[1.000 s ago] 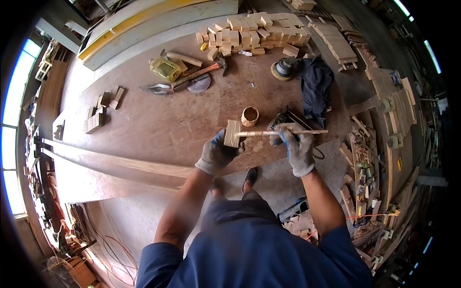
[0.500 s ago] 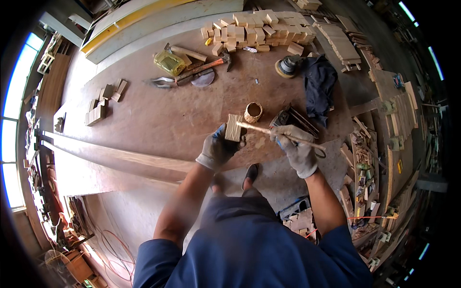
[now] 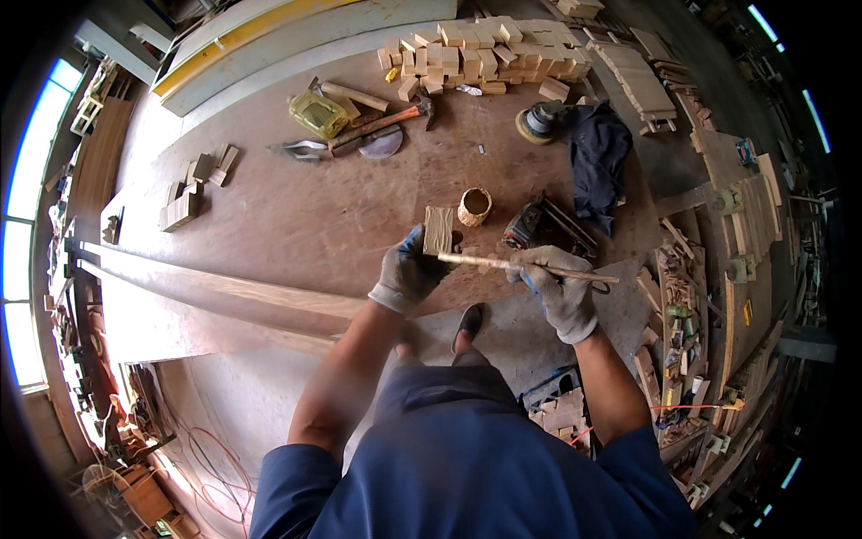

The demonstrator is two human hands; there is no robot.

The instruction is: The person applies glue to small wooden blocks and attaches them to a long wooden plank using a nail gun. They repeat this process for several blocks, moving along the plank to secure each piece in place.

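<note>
My gloved left hand (image 3: pixel 409 274) is closed around the lower end of a small wooden block (image 3: pixel 438 230), whose upturned face is coated with a streaky tan layer that looks like glue. In my gloved right hand (image 3: pixel 557 286) is a thin stick-like brush (image 3: pixel 485 261), lying nearly level, its tip beside the block's lower edge. A round glue pot (image 3: pixel 474 207) with a crusted tan rim stands on the work table (image 3: pixel 359 211), just right of the block. Beyond my right hand sits a dark power tool (image 3: pixel 532 225) with a red part.
Stacked wooden blocks (image 3: pixel 485 58) line the far edge. A hammer (image 3: pixel 382 124), a yellowish container (image 3: pixel 318 113) and a grey disc lie far left of centre. A sander (image 3: pixel 539 122) and dark cloth (image 3: pixel 598 162) are at right, loose blocks (image 3: pixel 193 189) at left. Long boards (image 3: pixel 242 286) cross the near left.
The brush tip has moved down the block's face to its lower edge, and the brush now lies more level. My left hand still holds the block, which has shifted slightly.
</note>
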